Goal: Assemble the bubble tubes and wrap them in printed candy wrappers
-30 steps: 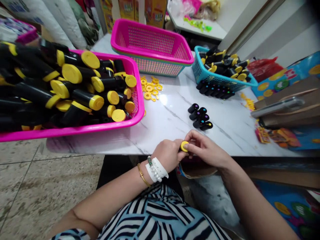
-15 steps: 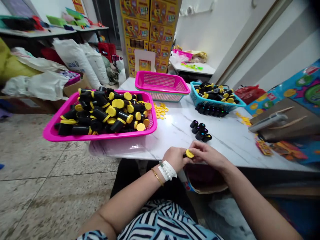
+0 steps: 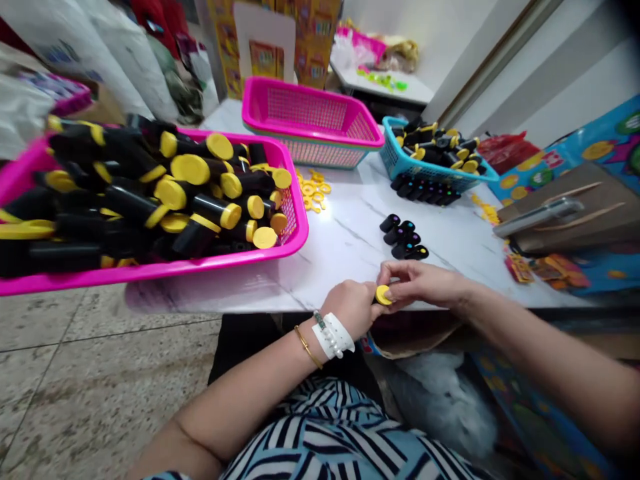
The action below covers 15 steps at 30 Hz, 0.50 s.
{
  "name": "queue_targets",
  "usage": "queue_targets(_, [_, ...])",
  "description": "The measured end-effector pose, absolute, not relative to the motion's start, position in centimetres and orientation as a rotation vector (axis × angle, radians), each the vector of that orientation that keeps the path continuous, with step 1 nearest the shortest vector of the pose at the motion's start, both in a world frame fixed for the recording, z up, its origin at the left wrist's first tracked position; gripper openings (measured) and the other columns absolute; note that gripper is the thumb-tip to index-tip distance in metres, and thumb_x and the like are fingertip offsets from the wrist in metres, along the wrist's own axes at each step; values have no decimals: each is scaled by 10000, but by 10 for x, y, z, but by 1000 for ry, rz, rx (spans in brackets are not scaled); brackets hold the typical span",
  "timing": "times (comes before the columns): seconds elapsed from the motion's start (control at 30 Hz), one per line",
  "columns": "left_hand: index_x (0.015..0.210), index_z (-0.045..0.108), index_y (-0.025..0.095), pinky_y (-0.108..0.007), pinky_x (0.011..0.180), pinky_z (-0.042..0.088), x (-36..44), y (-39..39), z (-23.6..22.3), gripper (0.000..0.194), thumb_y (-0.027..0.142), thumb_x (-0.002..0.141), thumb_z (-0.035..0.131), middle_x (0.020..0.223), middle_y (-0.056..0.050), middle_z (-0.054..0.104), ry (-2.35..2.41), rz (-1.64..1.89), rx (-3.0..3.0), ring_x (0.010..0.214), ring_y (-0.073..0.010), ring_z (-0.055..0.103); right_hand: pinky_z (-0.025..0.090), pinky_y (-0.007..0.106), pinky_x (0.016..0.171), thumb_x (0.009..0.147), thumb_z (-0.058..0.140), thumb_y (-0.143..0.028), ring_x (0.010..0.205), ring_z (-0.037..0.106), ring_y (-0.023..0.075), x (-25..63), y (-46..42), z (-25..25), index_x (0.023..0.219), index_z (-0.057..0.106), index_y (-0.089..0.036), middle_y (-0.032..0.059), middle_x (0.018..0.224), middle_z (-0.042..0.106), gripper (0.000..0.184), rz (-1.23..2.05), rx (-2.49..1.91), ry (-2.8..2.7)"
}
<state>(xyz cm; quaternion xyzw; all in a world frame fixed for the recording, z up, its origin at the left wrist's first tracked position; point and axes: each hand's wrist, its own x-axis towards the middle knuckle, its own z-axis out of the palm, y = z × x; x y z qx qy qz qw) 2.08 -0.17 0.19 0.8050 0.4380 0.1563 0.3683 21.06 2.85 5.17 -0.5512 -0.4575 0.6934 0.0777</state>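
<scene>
On white marbled tabletop (image 3: 345, 233): yellow plastic rings (image 3: 314, 190), short black cylinders (image 3: 403, 237); pink plastic basket (image 3: 300, 223) and blue plastic basket (image 3: 433, 172) heaped with black-and-yellow tubes (image 3: 210, 209). At front edge, pinching round yellow cap (image 3: 383, 295) with left hand (image 3: 353, 307), right hand (image 3: 425, 283).

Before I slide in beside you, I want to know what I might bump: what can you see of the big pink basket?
The large bright-pink plastic basket looks glossy, with a broad rim and perforated mesh showing inside its right end. It is heaped past the rim with black cylinders with yellow caps. It sits upright on the white marbled table, its left part jutting beyond the tabletop and out of view. Small yellow ring-shaped pieces lie by its right end. Neither hand touches it.
</scene>
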Motion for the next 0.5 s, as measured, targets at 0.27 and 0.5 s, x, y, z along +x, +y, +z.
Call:
queue_targets(0.27, [1059, 621, 152, -314, 630, 507, 8, 14, 6, 264, 357, 919, 530, 899, -105, 736, 978, 175, 2046, 820, -277, 711, 449, 179, 453, 543, 778, -137, 518, 631, 127, 182, 68, 60, 775, 519, -190, -26, 577, 677, 352, 2181, -2042, -1550])
queue_targets(0.5, [1266, 532, 160, -291, 450, 450, 27, -5, -10, 540, 496, 847, 587, 896, -127, 720, 1084, 405, 1997, 655, -263, 696, 521, 296, 573, 761, 744, -428, 671, 679, 199, 209, 32, 44, 963, 619, -234, 39, 794, 706, 306, 1949, -1834, -1898])
